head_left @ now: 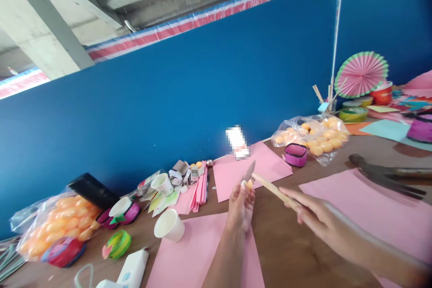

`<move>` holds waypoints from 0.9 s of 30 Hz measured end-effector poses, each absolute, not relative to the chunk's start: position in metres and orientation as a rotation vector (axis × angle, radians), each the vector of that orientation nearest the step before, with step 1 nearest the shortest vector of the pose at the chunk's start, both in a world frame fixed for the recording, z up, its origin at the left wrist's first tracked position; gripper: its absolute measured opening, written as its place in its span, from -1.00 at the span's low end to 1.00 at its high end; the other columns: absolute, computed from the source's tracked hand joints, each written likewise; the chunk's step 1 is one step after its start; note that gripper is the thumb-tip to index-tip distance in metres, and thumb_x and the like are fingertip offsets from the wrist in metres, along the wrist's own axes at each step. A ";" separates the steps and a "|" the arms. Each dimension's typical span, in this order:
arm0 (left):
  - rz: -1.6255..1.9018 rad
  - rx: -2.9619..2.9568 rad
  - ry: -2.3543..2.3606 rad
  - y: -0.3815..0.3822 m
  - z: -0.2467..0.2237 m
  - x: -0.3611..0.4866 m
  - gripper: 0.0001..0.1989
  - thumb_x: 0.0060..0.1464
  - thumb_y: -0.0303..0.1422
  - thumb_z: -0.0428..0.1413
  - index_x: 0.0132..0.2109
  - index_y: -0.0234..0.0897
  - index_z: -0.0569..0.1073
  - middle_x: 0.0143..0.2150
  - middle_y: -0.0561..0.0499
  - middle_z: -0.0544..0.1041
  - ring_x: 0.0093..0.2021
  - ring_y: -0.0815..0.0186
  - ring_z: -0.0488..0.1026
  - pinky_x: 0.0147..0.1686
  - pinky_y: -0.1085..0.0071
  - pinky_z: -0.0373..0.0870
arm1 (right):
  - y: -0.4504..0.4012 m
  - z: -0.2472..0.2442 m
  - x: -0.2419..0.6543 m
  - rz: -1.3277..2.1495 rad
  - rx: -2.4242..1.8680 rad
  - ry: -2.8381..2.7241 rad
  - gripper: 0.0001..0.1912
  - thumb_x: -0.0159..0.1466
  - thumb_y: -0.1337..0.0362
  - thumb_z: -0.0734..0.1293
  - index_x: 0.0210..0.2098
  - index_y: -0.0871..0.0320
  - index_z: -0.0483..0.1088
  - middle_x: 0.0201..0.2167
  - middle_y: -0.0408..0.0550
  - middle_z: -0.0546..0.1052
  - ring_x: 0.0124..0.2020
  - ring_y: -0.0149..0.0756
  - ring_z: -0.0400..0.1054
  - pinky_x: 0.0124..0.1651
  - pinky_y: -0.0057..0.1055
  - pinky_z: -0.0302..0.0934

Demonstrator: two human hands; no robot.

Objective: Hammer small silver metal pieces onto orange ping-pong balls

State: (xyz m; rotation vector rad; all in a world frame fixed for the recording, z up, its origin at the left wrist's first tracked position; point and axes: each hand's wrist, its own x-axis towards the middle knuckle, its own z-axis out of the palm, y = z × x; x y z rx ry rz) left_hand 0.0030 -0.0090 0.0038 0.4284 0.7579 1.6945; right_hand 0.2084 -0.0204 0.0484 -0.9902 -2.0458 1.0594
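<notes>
In the middle of the head view, my left hand (239, 209) is closed with its fingers pointing up. It grips a pointed metal blade (250, 171), whose handle is hidden, and a small orange ball (249, 184) shows at the fingertips. My right hand (312, 213) is wrapped round a pale wooden stick (274, 190), which looks like a chopstick or a pair laid together. The stick's far end reaches up beside the blade; whether they touch I cannot tell. Pink paper (199, 234) lies under my left forearm.
A hammer (378, 173) rests on another pink sheet (337, 189) at right. Bags of orange balls (64, 220) stand at far left and back right. A white paper cup (169, 226), a power strip (133, 267) and a purple band (296, 155) are nearby. A blue partition (151, 108) closes the back.
</notes>
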 end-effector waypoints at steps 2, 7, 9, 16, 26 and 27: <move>1.699 0.430 0.761 -0.009 0.004 0.003 -0.66 -0.16 -0.43 0.24 -0.15 -0.31 0.46 -0.32 -0.01 0.52 -0.46 0.54 0.44 -0.42 0.67 0.36 | -0.022 0.049 0.208 1.031 -0.999 -2.025 -0.54 0.27 0.20 0.08 0.15 0.13 0.11 -0.12 0.06 0.46 -0.02 -0.22 0.31 -0.05 -0.37 0.24; 1.677 0.452 0.754 -0.010 0.004 0.003 -0.68 -0.12 -0.43 0.21 -0.13 -0.32 0.46 -0.33 -0.02 0.52 -0.44 0.52 0.44 -0.39 0.64 0.39 | -0.019 0.046 0.210 1.042 -1.004 -2.029 -0.55 0.26 0.20 0.10 0.13 0.13 0.15 -0.13 0.06 0.47 -0.10 -0.22 0.36 -0.10 -0.37 0.28; 1.669 0.449 0.727 -0.011 0.004 0.004 -0.69 -0.11 -0.44 0.21 -0.13 -0.31 0.45 -0.31 -0.03 0.52 -0.41 0.50 0.45 -0.38 0.63 0.41 | -0.014 0.044 0.213 1.077 -1.040 -2.008 -0.55 0.27 0.17 0.08 0.13 0.11 0.13 -0.19 0.04 0.49 -0.20 -0.25 0.40 -0.17 -0.36 0.31; 1.671 0.443 0.725 -0.010 0.005 0.004 -0.81 -0.09 -0.46 0.19 -0.24 -0.38 0.47 -0.31 -0.04 0.51 -0.40 0.49 0.45 -0.36 0.63 0.40 | -0.013 0.043 0.218 1.072 -1.062 -1.968 -0.54 0.28 0.17 0.06 0.16 0.10 0.08 -0.32 -0.04 0.51 -0.18 -0.24 0.40 -0.14 -0.30 0.30; 1.688 0.399 0.758 -0.008 0.000 0.000 -0.73 -0.10 -0.45 0.19 -0.17 -0.33 0.43 -0.32 -0.01 0.51 -0.40 0.49 0.45 -0.38 0.61 0.39 | 0.012 0.040 0.232 0.637 -1.068 -2.116 -0.60 0.26 0.21 0.09 0.09 -0.01 0.19 0.00 -0.07 0.39 -0.06 -0.22 0.32 -0.03 -0.33 0.21; 1.698 0.385 0.758 -0.008 -0.001 0.000 -0.73 -0.10 -0.46 0.19 -0.17 -0.32 0.42 -0.33 -0.01 0.51 -0.41 0.50 0.45 -0.39 0.61 0.39 | 0.018 0.038 0.238 0.509 -1.101 -2.124 -0.61 0.25 0.20 0.09 0.07 -0.03 0.22 -0.04 -0.08 0.41 -0.11 -0.23 0.35 -0.06 -0.33 0.23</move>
